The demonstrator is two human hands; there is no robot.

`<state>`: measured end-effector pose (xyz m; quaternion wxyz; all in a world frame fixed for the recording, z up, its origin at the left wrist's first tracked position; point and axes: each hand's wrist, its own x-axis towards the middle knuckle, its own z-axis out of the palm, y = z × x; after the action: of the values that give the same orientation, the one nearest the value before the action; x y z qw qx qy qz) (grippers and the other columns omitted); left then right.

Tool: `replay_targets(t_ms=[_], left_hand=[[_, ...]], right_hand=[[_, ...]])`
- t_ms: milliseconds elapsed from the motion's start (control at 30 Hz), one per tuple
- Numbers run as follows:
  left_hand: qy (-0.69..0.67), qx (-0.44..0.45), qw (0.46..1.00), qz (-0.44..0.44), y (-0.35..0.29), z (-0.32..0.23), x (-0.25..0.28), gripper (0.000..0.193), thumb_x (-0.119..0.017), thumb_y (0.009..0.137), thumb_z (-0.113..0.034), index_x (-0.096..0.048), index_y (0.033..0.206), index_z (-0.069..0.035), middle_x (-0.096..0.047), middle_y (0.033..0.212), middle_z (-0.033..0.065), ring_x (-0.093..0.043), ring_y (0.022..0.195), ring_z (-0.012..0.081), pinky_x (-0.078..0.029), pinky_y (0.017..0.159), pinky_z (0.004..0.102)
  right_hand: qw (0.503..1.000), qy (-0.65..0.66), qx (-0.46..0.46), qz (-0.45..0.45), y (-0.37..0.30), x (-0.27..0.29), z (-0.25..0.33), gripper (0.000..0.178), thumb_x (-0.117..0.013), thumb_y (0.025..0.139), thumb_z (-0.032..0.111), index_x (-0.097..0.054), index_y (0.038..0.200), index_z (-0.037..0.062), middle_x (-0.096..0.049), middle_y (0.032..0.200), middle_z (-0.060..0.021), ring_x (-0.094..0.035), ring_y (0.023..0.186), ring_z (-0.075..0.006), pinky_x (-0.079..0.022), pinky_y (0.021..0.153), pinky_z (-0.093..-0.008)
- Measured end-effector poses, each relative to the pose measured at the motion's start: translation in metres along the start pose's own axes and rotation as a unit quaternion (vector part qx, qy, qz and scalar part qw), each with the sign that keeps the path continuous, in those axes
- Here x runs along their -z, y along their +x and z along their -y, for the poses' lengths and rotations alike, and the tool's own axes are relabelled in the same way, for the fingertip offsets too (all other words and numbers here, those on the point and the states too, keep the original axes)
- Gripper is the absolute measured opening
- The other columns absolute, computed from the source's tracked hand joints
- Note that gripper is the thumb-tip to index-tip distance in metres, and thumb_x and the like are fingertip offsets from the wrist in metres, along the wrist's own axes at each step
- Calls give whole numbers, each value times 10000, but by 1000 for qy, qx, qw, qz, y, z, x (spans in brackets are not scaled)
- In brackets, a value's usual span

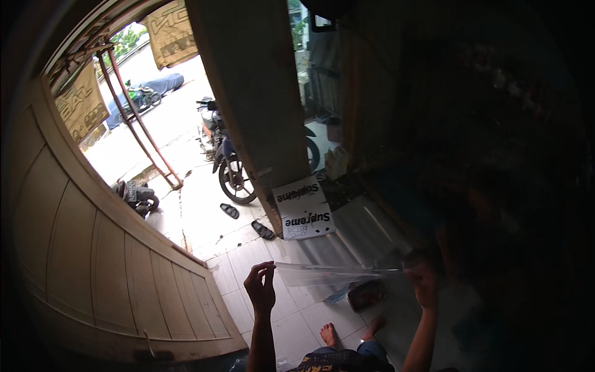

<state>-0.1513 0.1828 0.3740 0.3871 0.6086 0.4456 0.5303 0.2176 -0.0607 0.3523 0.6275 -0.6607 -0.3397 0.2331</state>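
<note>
A clear plastic sheet (328, 274) is stretched nearly flat between my two hands, seen edge-on above the tiled floor. My left hand (260, 286) pinches its left edge with fingertips raised. My right hand (423, 282) grips the right edge in the darker part of the view. Below the sheet my bare feet (328, 335) rest on the tiles.
A beige panelled door (93, 248) stands open at the left. A motorcycle (230, 162) is parked in the doorway beside a pillar (260, 105) with a white printed sheet (302, 208) leaning on it. Two sandals (245, 220) lie on the tiles. A dark tray (367, 294) sits on the floor.
</note>
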Motion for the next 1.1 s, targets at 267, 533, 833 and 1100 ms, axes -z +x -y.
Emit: replay_targets(t_ms=[267,533,833,1100], left_hand=[[-29,-145,959,243,-79,-63,-191,99,-667,900,43,-728,973,19,-705,953,138,-685,925,245,-519,857,337],[-73,-133,851,502,-311,-186,-306,314,-624,1036,-183,-705,1085,116,-738,1008,192,-687,834,246,-572,736,360],[-260,-132,656,697,-657,-273,-345,287,-597,1030,-223,-681,1099,43,-726,949,166,-678,789,231,-574,697,353],[-270,42,447,852,-863,-355,-316,315,-565,1010,-109,-587,1302,7,-676,1211,150,-666,950,216,-578,732,319]], right_hand=[[946,-9,-3,-323,-219,149,49,211,-812,842,27,-685,1011,28,-742,927,-73,-710,879,-133,-552,832,-311],[830,-149,-31,-537,-482,236,113,191,-767,933,203,-754,1070,71,-743,1028,-35,-675,962,-127,-534,837,-304],[599,-201,-91,-770,-753,271,148,234,-788,915,231,-744,1057,50,-711,904,-32,-642,805,-103,-520,753,-266],[467,-95,3,-879,-881,270,182,164,-726,948,96,-690,1045,-30,-745,918,-104,-734,855,-168,-587,782,-286]])
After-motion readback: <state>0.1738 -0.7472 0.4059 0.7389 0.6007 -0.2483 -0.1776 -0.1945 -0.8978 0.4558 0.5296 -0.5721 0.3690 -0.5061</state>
